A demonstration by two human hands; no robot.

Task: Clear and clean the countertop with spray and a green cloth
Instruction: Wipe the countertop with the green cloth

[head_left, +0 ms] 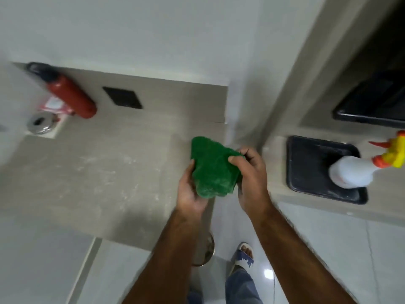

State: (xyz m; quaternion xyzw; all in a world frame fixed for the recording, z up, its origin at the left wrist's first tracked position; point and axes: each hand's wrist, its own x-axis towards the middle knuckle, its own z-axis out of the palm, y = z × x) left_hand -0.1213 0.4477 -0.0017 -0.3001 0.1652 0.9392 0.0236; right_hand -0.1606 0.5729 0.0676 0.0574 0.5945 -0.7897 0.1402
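Both hands hold the green cloth (212,166) in the air above the front edge of the counter (92,167). The left hand (191,189) cups the cloth from below and from its left side, fingers curled under the bunched fabric. The right hand (249,172) clamps the cloth's right edge, with the thumb pressed on the top face. The cloth is folded or crumpled into a thick wad and does not touch the counter.

The counter surface is grey-beige with pale, dusty smears across its middle. At the far left, a red cylinder with a black top (65,89) lies on its side, next to a round metal fitting (40,123). A dark rectangular plate (122,97) lies flat farther back.

To the right, on a separate counter section, a white spray bottle (350,172) with a yellow-and-orange trigger head stands on a black tray (306,163).
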